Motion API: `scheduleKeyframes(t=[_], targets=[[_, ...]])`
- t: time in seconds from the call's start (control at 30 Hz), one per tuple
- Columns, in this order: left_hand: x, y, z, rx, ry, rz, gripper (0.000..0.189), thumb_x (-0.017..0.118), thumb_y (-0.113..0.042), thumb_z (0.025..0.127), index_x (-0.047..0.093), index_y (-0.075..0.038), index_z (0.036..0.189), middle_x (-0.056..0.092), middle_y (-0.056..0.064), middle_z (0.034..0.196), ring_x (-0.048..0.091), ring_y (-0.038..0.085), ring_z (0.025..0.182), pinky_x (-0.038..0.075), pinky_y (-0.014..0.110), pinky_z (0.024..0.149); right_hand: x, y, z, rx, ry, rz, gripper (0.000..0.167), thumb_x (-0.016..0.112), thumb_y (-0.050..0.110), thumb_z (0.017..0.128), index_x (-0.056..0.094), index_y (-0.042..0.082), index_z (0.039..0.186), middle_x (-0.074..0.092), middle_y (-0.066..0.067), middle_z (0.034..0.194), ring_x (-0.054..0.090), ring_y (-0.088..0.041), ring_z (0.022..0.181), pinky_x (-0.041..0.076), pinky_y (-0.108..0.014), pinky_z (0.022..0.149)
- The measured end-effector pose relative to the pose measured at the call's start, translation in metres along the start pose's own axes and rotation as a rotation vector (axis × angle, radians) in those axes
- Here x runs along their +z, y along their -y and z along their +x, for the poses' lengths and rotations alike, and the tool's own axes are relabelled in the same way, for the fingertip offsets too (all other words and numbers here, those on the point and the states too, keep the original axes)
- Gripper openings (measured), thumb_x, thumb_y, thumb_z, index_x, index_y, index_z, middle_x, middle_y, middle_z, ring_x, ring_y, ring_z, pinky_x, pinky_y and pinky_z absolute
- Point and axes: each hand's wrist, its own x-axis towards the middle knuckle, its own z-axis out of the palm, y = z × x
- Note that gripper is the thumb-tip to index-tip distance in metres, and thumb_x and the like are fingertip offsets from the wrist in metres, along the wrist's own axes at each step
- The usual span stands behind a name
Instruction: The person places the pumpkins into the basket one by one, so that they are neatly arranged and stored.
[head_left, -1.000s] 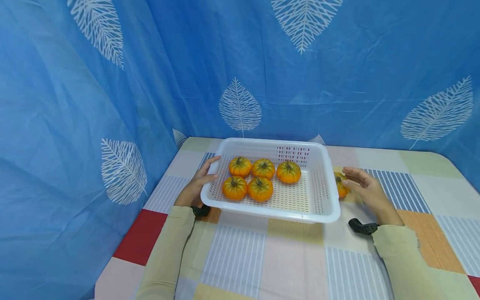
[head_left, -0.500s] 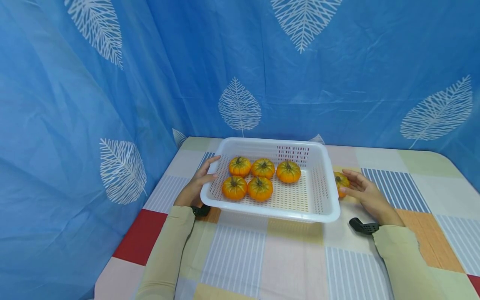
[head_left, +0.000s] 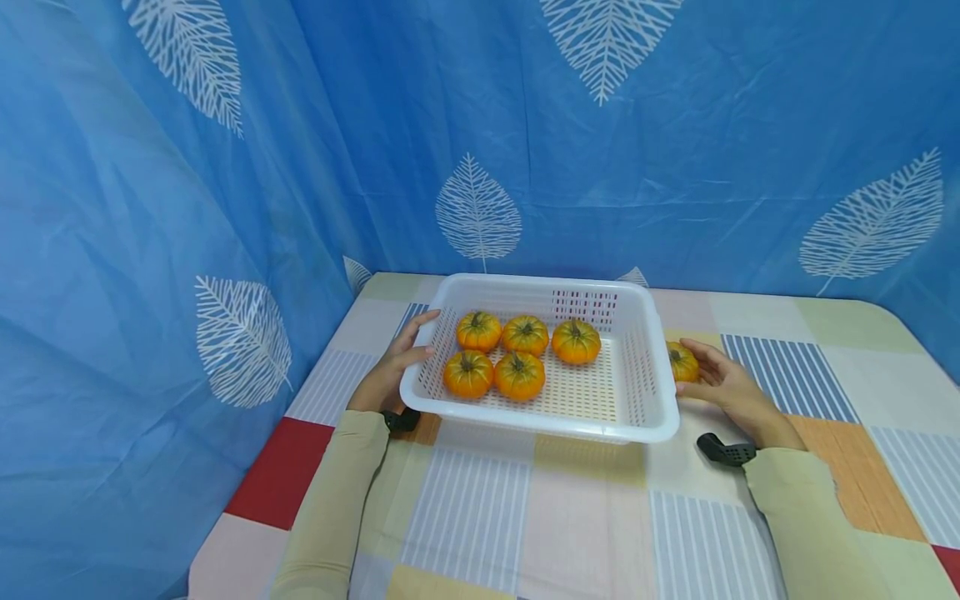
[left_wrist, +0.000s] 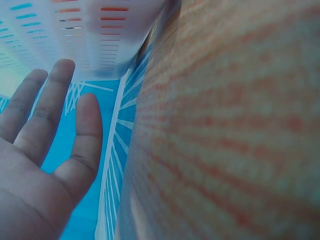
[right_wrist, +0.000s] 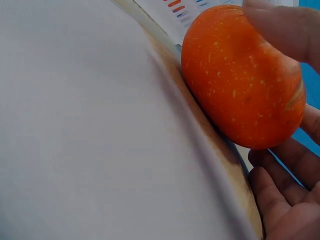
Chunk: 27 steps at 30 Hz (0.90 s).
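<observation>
Beside the right wall of the white plastic basket (head_left: 652, 435), a small orange pumpkin (head_left: 681, 363) sits low, partly hidden by the rim. My right hand (head_left: 738, 398) holds it from the right, thumb on the near side and fingers round the far side. In the right wrist view the thumb lies against the pumpkin's (right_wrist: 240, 80) skin, with the fingers bent behind it. At the basket's left end my left hand (head_left: 392, 371) rests with spread, relaxed fingers, their tips right at the rim. The left wrist view has those fingers (left_wrist: 87, 130) nearly straight by the slotted wall.
Several more pumpkins (head_left: 521, 377) lie in the left and middle of the basket, stems up. A patchwork cloth (head_left: 585, 533) covers the table. Blue curtains (head_left: 570, 192) with white leaf prints hang behind it and along the left side.
My right hand has come in on the pumpkin, its thumb and fingers now round it. The left hand and the basket stay where they were.
</observation>
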Motion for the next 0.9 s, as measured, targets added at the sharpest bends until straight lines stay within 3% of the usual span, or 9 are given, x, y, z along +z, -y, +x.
scheduleKeyframes(t=[0.43, 0.9], targets=[[-0.0002, -0.0013, -0.0008, 0.009, 0.001, 0.026, 0.079, 0.051, -0.018, 0.102, 0.015, -0.021, 0.172, 0.012, 0.013, 0.179, 0.029, 0.051, 0.153, 0.045, 0.071, 0.109, 0.0012, 0.0015, 0.0015, -0.019, -0.013, -0.031, 0.09, 0.077, 0.011, 0.101, 0.02, -0.008, 0.168, 0.021, -0.038, 0.171, 0.023, -0.058, 0.154, 0.041, -0.007, 0.108], [-0.0005, 0.0001, 0.0003, 0.009, 0.011, 0.031, 0.079, 0.05, -0.019, 0.102, 0.015, -0.022, 0.172, 0.011, 0.012, 0.179, 0.028, 0.05, 0.153, 0.044, 0.073, 0.109, -0.0009, 0.0017, 0.0013, 0.078, -0.082, -0.061, 0.091, 0.072, 0.027, 0.106, 0.016, 0.001, 0.172, 0.018, -0.032, 0.174, 0.027, -0.056, 0.154, 0.046, -0.013, 0.108]])
